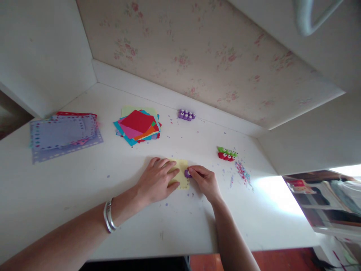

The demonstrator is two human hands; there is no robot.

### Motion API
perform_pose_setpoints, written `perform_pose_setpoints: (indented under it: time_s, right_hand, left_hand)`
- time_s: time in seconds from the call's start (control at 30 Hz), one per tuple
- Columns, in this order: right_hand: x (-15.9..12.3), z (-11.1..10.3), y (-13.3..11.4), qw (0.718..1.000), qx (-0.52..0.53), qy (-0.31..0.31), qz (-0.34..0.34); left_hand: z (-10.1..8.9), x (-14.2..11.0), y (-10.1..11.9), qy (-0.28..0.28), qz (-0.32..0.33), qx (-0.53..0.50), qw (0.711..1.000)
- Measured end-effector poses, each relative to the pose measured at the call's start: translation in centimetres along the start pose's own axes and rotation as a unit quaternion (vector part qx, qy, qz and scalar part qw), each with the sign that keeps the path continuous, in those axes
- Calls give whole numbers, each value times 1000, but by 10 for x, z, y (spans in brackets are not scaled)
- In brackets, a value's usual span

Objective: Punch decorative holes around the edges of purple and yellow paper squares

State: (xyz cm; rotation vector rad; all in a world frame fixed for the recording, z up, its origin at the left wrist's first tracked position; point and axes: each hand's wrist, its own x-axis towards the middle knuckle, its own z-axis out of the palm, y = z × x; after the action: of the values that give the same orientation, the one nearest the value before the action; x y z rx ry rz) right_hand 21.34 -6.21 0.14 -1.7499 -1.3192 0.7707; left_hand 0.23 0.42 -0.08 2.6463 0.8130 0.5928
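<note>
A pale yellow paper square (pixel 182 166) lies flat on the white table (pixel 84 180). My left hand (pixel 158 180) rests palm down on it with fingers stretched out, holding it in place. My right hand (pixel 204 180) pinches a small purple paper punch (pixel 187 173) at the paper's right edge, fingers curled around it.
A stack of coloured paper squares (pixel 138 126) lies behind the hands; punched lilac sheets (pixel 63 133) lie far left. A row of purple punches (pixel 186 114) sits near the back wall, green and red punches (pixel 227 153) at right, with paper confetti (pixel 242 173) scattered nearby.
</note>
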Motion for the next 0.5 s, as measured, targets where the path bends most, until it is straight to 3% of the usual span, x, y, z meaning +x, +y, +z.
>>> perform_pose_setpoints:
  time_s: [0.37, 0.5]
  right_hand:
    - [-1, 3, -3, 999, -29, 14, -29]
    - [-2, 7, -7, 999, -51, 16, -9]
  left_hand:
    - [-1, 0, 0, -9, -2, -4, 1000]
    - [-1, 1, 0, -6, -6, -7, 1000]
